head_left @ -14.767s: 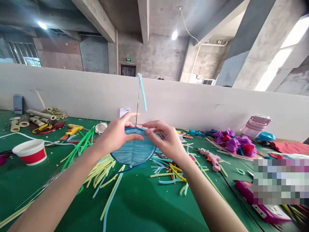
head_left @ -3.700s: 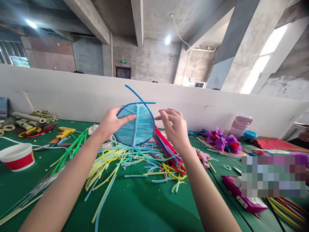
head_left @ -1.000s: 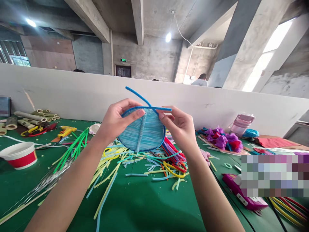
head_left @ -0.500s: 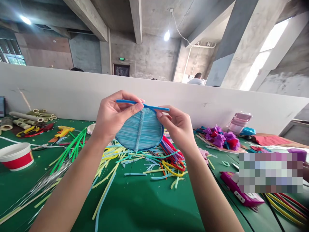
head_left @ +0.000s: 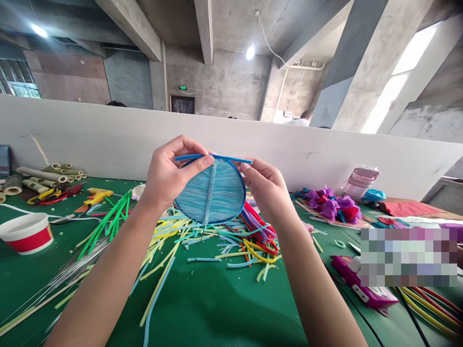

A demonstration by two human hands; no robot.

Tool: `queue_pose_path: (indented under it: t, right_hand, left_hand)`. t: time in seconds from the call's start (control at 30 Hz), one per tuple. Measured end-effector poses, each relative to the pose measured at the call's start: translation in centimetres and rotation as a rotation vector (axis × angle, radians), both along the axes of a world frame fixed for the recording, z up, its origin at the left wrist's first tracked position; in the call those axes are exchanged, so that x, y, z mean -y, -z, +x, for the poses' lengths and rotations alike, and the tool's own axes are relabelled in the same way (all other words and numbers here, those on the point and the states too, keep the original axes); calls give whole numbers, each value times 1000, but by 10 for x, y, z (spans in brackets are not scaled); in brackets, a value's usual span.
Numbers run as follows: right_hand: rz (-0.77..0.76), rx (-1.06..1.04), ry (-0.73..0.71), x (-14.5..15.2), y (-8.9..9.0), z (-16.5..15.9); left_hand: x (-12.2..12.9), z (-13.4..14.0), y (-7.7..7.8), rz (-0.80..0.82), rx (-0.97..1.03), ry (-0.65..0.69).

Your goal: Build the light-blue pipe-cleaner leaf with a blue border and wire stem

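Held up over the table is a round light-blue piece, with fine lines across it, a dark blue rim and a fuzzy rib down its middle. A thin wire stem hangs from its bottom. My left hand pinches the top edge between thumb and fingers, together with a bright blue pipe cleaner lying across the top. At the upper right, my right hand has its thumb and fingertips closed at the pipe cleaner's right end, beside the rim. Its fingertips are partly hidden.
Cut pipe cleaners lie scattered below my hands, with a red and purple bundle behind. To the left are a paper cup, a yellow glue gun and bamboo pieces. Purple flowers and a tissue pack are right.
The pipe cleaner now lies flatter along the top edge, its right part slightly higher. My right fingertips have shifted a little up and right, uncovering more rim. My left hand keeps its pinch.
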State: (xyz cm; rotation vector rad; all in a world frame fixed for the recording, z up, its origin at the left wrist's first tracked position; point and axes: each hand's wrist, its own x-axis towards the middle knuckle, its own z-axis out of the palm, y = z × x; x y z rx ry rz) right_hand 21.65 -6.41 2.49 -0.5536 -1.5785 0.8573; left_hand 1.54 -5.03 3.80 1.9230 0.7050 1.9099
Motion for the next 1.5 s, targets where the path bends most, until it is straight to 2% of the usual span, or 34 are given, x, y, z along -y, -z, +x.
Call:
queue_pose_path:
  t: [0.3, 0.63, 0.83, 1.5]
  right_hand:
    - [-24, 74, 114, 2, 2, -5]
    - [9, 20, 178, 4, 1, -13]
    - [-47, 40, 176, 1, 4, -10]
    - [-19, 35, 153, 1, 0, -7]
  left_hand:
    - [-2, 0, 0, 3, 32, 18]
    - [-1, 2, 1, 25, 10, 31]
    - [-3, 0, 1, 17, 39, 36]
    - [-11, -7, 3, -5, 73, 91]
